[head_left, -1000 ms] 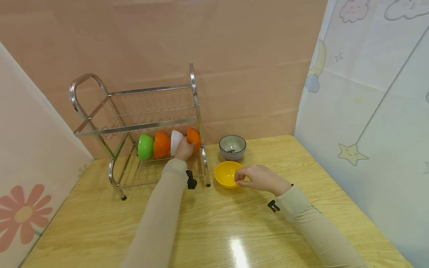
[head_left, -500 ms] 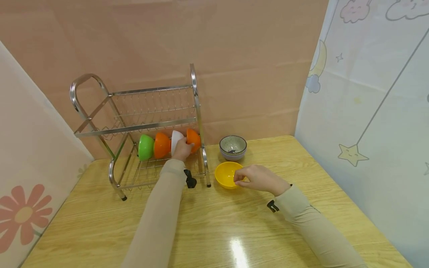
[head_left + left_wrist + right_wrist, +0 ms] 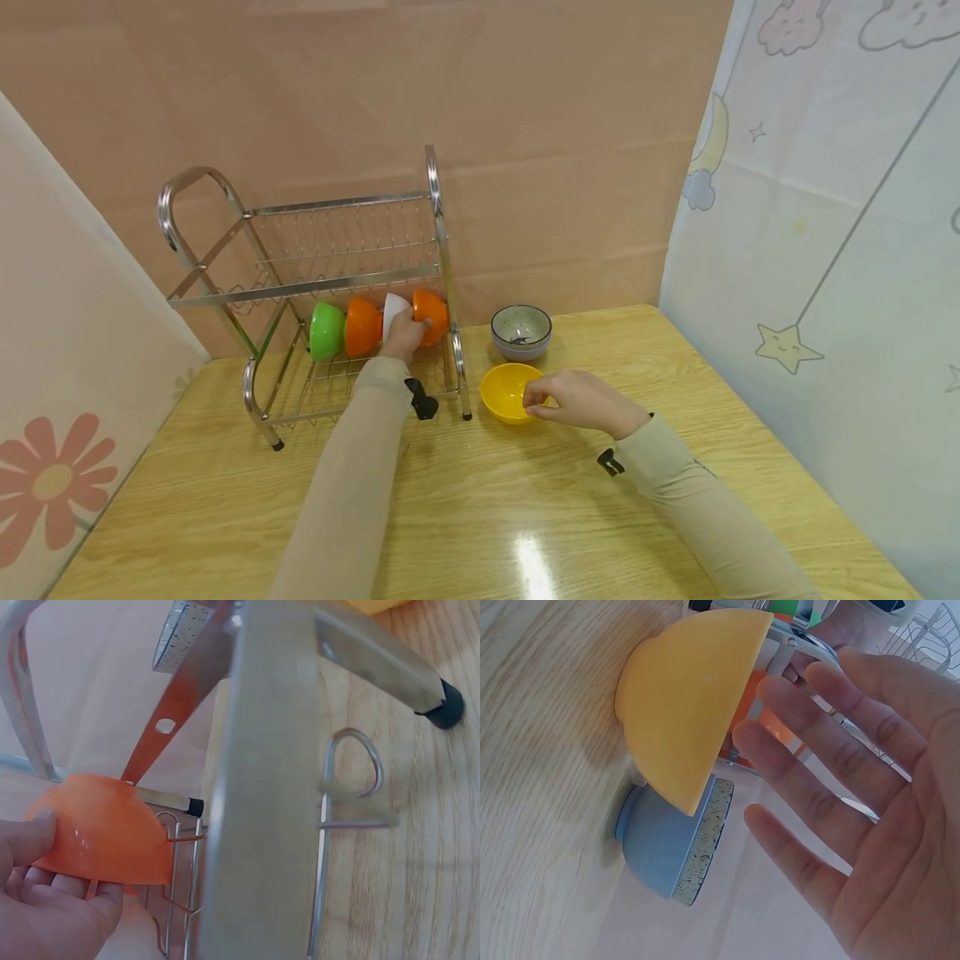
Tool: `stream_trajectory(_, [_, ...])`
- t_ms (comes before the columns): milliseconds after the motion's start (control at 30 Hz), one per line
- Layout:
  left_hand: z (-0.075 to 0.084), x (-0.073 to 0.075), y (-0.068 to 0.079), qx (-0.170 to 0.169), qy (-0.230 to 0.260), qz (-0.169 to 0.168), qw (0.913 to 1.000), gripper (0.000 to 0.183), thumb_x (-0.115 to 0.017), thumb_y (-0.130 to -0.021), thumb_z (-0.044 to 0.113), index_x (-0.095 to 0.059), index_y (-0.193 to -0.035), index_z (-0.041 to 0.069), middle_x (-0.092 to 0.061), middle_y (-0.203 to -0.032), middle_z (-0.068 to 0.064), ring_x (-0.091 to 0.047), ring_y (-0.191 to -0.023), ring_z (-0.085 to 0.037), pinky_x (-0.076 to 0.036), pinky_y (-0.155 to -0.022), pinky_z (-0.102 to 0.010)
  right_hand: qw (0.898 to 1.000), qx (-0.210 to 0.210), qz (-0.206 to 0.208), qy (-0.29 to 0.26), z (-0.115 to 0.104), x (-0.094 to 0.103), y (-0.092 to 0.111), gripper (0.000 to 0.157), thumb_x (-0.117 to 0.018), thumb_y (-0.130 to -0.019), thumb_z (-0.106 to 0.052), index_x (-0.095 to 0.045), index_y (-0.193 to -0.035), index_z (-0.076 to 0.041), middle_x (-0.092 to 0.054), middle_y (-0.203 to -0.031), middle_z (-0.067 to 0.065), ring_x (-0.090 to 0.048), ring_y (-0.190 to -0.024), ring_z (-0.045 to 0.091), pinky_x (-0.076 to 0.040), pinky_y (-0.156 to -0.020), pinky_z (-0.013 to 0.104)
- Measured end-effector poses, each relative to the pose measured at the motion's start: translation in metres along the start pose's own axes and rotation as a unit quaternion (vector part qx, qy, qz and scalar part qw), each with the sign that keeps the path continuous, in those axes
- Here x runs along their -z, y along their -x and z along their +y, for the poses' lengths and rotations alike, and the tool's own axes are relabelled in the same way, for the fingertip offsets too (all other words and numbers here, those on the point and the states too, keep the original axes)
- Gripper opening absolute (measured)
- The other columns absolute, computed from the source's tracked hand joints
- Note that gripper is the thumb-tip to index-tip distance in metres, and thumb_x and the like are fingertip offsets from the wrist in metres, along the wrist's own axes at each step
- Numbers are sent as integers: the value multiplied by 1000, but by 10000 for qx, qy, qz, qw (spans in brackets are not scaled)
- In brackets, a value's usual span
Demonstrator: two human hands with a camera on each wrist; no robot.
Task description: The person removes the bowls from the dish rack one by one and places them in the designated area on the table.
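On the lower tier of the metal dish rack [image 3: 337, 275], my left hand [image 3: 403, 335] grips the right-end orange bowl [image 3: 431, 317]. In the left wrist view, the thumb lies on the outside of this orange bowl [image 3: 105, 829] and the fingers curl under its rim. A white bowl [image 3: 395, 310], another orange bowl [image 3: 363, 327] and a green bowl [image 3: 327, 332] stand on edge to its left. My right hand [image 3: 585, 402] hovers at the right rim of a yellow bowl [image 3: 501, 388], fingers loosely bent and holding nothing, as the right wrist view shows.
Behind the yellow bowl stands a speckled, blue-sided bowl [image 3: 521, 332] on the wooden table [image 3: 480, 508]. The rack's upper tier [image 3: 345, 233] overhangs the row of bowls, and its right front leg [image 3: 463, 392] stands close to the yellow bowl.
The gripped orange bowl has shifted slightly left toward the white bowl, and my left hand with it. My right hand has stayed nearly still by the yellow bowl.
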State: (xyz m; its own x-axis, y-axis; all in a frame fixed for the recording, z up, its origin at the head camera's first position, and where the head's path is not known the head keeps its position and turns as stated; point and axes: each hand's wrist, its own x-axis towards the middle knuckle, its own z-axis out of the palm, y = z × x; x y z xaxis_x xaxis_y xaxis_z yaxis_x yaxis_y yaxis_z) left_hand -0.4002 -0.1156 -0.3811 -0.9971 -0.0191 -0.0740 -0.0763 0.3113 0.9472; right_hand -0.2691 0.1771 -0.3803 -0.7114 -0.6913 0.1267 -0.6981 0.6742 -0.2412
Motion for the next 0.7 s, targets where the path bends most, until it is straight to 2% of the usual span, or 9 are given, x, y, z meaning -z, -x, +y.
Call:
stream_trajectory(67, [0,2,1,9,79,-5,10000,39,-51,-100,11,-47,-136,-4,-51,-136,-18,-49,-113,-27,-41,-105,-43,10000,-16,-12,-9,0,0,0,5,-64,-94,-31,-67,-91,-27,-68,-90,-16,-66,-84,6,-54,-75,30])
stream_trajectory(233, [2,8,4,140,680,-278,9972,41,-49,-102,11,-43,-140,-2,-48,-141,-17,-47,-114,-27,-40,-105,-43,10000,-65,-55,5,-1,2,-1,5,-64,-94,-30,-66,-90,-28,-68,-89,-16,-65,-83,5,-54,-74,30])
stream_trajectory(467, [6,18,10,163,1661,-850,9823,46,-44,-104,12,-33,-147,1,-38,-150,-14,-39,-136,-30,-33,-113,-45,9996,-195,-172,-87,0,6,0,4,-64,-94,-29,-67,-91,-28,-67,-90,-17,-64,-85,3,-54,-77,30])
stream_trajectory(567, [10,22,14,158,1881,-1036,9765,46,-44,-104,14,-32,-147,4,-37,-150,-10,-38,-136,-28,-31,-115,-43,9996,-180,-182,-143,0,7,1,4,-64,-94,-28,-66,-91,-28,-67,-90,-17,-64,-85,3,-54,-77,30])
stream_trajectory(700, [15,25,21,134,1983,-1122,9736,45,-45,-104,15,-35,-146,4,-40,-147,-8,-40,-133,-25,-31,-114,-42,9996,-143,-157,-212,2,9,2,4,-64,-94,-27,-66,-91,-27,-65,-87,-17,-61,-80,1,-52,-74,28])
